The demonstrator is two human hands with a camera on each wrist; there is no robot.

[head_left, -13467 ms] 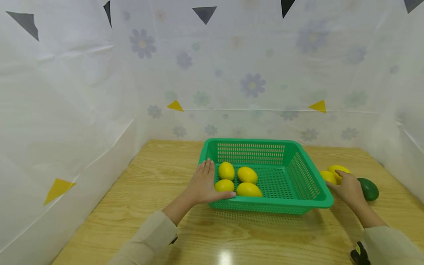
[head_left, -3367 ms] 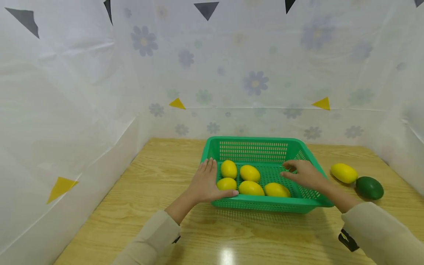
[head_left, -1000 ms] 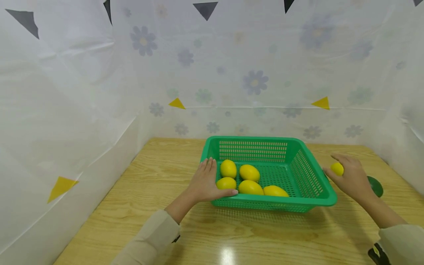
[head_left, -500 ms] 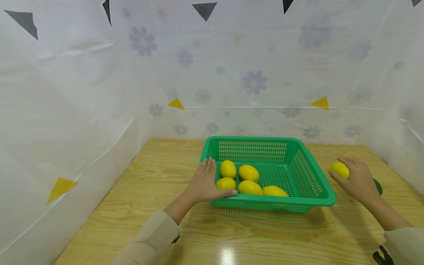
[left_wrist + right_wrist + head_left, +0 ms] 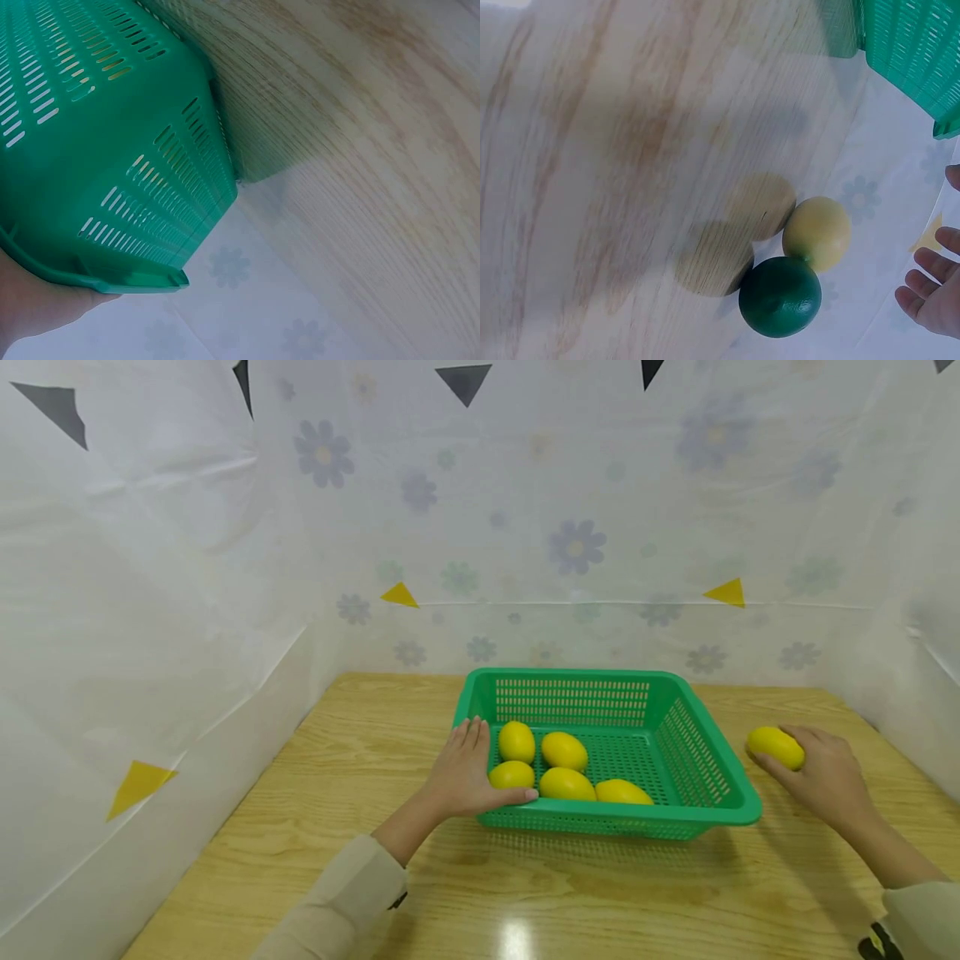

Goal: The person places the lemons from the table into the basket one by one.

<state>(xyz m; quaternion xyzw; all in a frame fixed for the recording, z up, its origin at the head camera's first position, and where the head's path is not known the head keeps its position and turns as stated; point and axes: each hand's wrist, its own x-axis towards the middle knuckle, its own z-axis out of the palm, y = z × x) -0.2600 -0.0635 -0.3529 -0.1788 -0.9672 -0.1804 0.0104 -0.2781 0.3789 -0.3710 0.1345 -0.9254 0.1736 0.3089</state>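
My left hand (image 5: 463, 775) rests flat on the near left corner of a green plastic basket (image 5: 600, 811), fingers straight and thumb along the front rim. In the left wrist view part of that hand (image 5: 34, 304) shows at the rim. Several lemons (image 5: 564, 752) lie in the basket's left half and along its front. Right of the basket, my right hand (image 5: 825, 777) is close beside another lemon (image 5: 775, 747), overlapping it in the head view. The right wrist view shows its fingers (image 5: 930, 264) loosely extended, apart from the lemon (image 5: 817, 232) and a dark green rounded fruit (image 5: 780, 297) touching it.
The basket stands on a wood-grain table (image 5: 360, 752). White sheeting (image 5: 480, 527) with flower prints surrounds the table at the back and sides. The green fruit is hidden behind my right hand in the head view.
Since the oldest frame, one lemon from the right has come into the basket's front. Lately my right hand has shifted right, showing more of the outside lemon. The left hand has stayed put.
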